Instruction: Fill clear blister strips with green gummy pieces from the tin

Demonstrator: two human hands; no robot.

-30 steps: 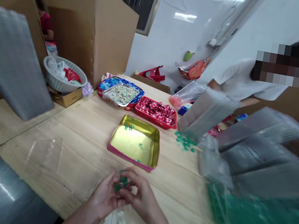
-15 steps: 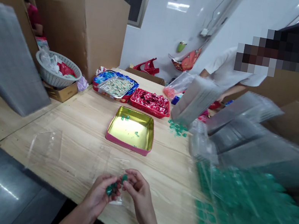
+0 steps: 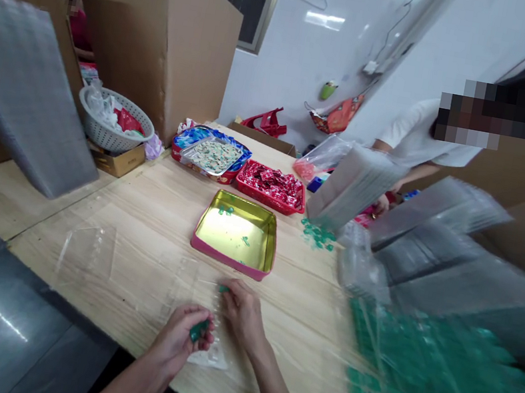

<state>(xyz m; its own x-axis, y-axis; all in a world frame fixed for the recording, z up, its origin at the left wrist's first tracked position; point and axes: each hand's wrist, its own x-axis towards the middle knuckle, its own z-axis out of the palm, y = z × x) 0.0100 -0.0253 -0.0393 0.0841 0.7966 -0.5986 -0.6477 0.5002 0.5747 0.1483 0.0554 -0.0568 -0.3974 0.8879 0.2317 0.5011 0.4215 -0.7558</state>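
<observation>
Near the table's front edge, my left hand [image 3: 185, 332] is curled around green pieces [image 3: 199, 330]. My right hand [image 3: 242, 311] pinches a small green piece [image 3: 224, 288] over the upper part of a clear plastic tray [image 3: 210, 355], which lies partly under both hands. Beyond them sits a gold-lined tin [image 3: 236, 232] with a pink rim, holding a few small green pieces. Another clear tray [image 3: 86, 257] lies to the left on the wood.
A red basket [image 3: 271, 186] of red packets and a blue-patterned tray [image 3: 212, 152] stand behind the tin. Filled green trays [image 3: 451, 392] and stacked clear trays [image 3: 356, 186] are on the right. Across the table is a person in white [image 3: 413, 132]. A grey stack [image 3: 32, 88] leans at left.
My right hand has moved away from my left hand, forward to the tray's upper part, with a green piece. My left hand stays closed on its pieces. The view has shifted slightly.
</observation>
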